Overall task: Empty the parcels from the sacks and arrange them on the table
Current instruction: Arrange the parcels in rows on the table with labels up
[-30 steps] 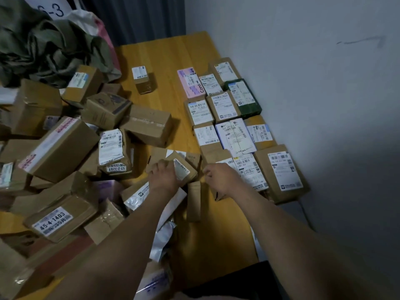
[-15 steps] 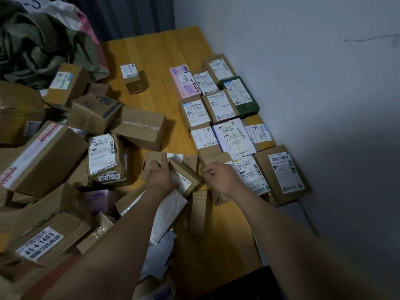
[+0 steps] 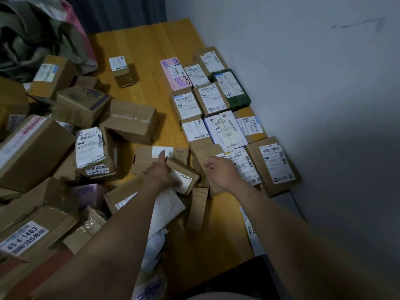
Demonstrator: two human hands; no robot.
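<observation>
Left hand [image 3: 161, 172] reached flat box [image 3: 145, 160] | right hand [image 3: 219, 169] grips brown parcel [image 3: 202, 151] | sack [image 3: 32, 33] crumpled

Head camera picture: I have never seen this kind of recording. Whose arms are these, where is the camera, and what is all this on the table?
No machine here: a person wears one camera on the head, looking down at their own bare arms. The left hand lies on a small labelled box, forefinger stretched onto a flat carton. The right hand curls at a plain brown parcel; a firm grip on either cannot be told. On the wooden table, sorted parcels sit in neat rows by the wall, label up; a loose heap waits on the left, beside a crumpled green sack.
</observation>
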